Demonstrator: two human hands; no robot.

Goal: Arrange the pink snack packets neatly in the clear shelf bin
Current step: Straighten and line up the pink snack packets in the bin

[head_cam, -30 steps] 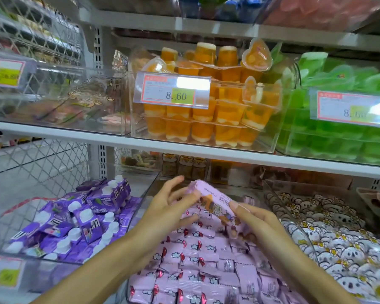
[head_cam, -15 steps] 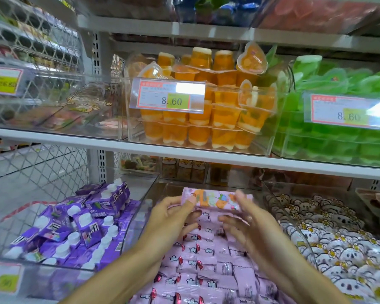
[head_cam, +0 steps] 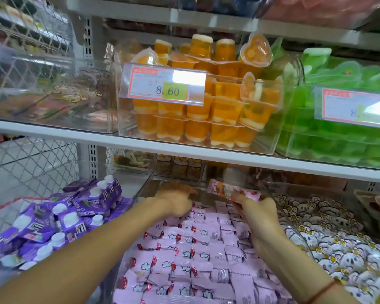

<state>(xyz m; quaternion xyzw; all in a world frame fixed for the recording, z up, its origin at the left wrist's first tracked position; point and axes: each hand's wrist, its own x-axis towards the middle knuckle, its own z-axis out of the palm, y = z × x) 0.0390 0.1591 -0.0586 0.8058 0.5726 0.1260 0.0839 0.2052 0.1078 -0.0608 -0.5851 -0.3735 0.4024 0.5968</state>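
Pinching one pink foil snack packet (head_cam: pixel 233 191), your right hand (head_cam: pixel 258 212) now holds it alone above the clear shelf bin (head_cam: pixel 272 194); your left hand (head_cam: pixel 177 199) has dropped onto the rows beneath, grip unclear. Placement likely next.

A shop: price tag (head_cam: pixel 166 86) on stocked shelf bins (head_cam: pixel 272 119).

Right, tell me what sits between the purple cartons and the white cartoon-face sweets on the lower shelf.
In the head view, the clear bin of pink snack packets lies between the purple cartons and white cartoon-face sweets, with both hands reaching in.
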